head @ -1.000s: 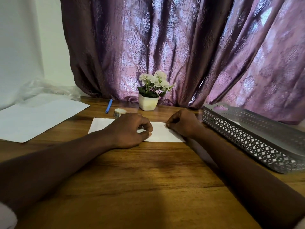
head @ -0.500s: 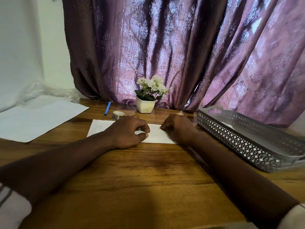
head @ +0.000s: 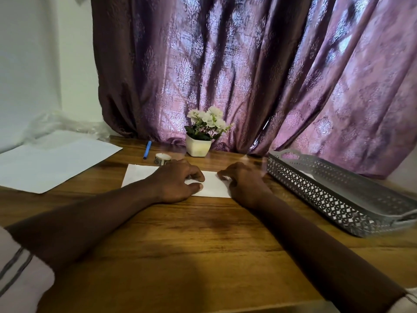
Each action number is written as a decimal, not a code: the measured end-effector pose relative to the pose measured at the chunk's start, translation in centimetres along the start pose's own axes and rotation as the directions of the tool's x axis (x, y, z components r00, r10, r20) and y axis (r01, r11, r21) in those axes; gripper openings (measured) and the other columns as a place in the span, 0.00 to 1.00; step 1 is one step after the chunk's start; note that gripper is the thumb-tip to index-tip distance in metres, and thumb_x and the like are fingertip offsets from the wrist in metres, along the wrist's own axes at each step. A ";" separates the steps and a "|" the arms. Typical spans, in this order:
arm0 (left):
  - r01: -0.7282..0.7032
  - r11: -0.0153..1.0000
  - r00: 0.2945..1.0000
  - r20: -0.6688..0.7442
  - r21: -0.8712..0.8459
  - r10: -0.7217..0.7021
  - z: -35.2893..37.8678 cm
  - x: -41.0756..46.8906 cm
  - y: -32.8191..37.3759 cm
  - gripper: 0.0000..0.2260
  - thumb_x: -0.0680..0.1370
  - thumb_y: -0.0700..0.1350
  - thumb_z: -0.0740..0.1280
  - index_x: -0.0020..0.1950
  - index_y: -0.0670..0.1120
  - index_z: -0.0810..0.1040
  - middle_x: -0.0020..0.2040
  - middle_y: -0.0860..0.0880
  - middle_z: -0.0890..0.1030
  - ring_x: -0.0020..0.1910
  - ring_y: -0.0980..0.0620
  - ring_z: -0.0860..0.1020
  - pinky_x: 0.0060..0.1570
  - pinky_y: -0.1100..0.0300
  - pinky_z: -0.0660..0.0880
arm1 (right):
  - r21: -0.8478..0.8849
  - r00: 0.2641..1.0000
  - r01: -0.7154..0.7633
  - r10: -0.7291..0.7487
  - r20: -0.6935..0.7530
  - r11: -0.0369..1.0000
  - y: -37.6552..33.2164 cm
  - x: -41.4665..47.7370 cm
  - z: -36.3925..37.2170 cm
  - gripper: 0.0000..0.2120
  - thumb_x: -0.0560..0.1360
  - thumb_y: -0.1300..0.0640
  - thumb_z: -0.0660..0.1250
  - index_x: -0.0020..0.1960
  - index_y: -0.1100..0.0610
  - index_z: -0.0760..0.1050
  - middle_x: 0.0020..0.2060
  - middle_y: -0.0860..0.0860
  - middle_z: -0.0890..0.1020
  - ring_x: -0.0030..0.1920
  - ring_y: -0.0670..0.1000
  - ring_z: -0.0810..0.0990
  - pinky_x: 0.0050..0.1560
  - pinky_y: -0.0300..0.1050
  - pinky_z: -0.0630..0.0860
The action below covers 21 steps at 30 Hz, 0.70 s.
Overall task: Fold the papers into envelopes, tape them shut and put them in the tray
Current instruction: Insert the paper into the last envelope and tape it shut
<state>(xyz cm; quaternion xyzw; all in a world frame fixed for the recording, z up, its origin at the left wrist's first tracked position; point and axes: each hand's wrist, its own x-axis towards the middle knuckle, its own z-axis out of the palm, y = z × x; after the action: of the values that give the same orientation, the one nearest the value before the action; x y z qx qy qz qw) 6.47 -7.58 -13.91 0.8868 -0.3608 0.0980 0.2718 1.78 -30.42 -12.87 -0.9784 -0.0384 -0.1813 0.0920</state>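
Observation:
A white folded paper (head: pixel 140 176) lies flat on the wooden table, just in front of a small tape roll (head: pixel 163 158). My left hand (head: pixel 178 184) rests on the paper's middle, thumb and bent fingers pressing it down. At the paper's right end, my right hand (head: pixel 243 184) has curled fingers whose tips pinch the paper; that end is hidden under the hand. The grey perforated metal tray (head: pixel 334 190) stands to the right, a white sheet showing inside it.
Several loose white sheets (head: pixel 52 163) lie at the far left. A blue pen (head: pixel 147 149) and a white pot of flowers (head: pixel 198 147) stand behind the paper, in front of a purple curtain. Bare wood stretches towards me.
Both hands have stayed on the folded paper. My right hand has shifted slightly over its right end. The view has tilted up and drawn back a little.

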 end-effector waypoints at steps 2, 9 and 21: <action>-0.001 1.000 1.000 0.003 0.001 0.001 0.0 0.0 0.0 0.14 0.78 0.56 0.70 0.63 0.58 0.81 0.59 0.53 0.77 0.58 0.55 0.76 0.62 0.50 0.75 | -0.094 0.994 -0.031 0.041 0.097 0.995 -0.2 0.0 0.0 0.20 0.83 0.53 0.60 0.74 0.46 0.75 0.74 0.51 0.72 0.73 0.57 0.69 0.71 0.57 0.72; 0.025 1.000 1.000 0.009 -0.002 -0.025 -0.1 0.2 0.1 0.15 0.78 0.56 0.70 0.65 0.56 0.80 0.62 0.52 0.77 0.61 0.54 0.75 0.64 0.50 0.74 | -0.301 0.962 -0.025 0.106 0.254 0.953 -1.3 -0.5 -0.7 0.26 0.84 0.49 0.54 0.82 0.48 0.60 0.80 0.51 0.65 0.79 0.60 0.61 0.75 0.68 0.58; -0.012 0.997 1.000 -0.009 0.074 0.012 -0.1 -0.2 0.0 0.15 0.79 0.56 0.68 0.64 0.57 0.80 0.61 0.53 0.77 0.62 0.53 0.74 0.65 0.50 0.72 | -0.146 0.986 -0.115 0.131 0.105 0.983 -0.6 -1.2 -0.5 0.26 0.83 0.40 0.52 0.76 0.51 0.68 0.77 0.55 0.70 0.76 0.59 0.67 0.75 0.62 0.62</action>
<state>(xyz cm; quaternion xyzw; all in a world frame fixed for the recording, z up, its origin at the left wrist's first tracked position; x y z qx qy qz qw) 6.33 -7.48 -13.91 0.8935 -0.3610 0.1171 0.2401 0.39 -30.02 -12.75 -0.9917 0.0300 -0.1210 0.0322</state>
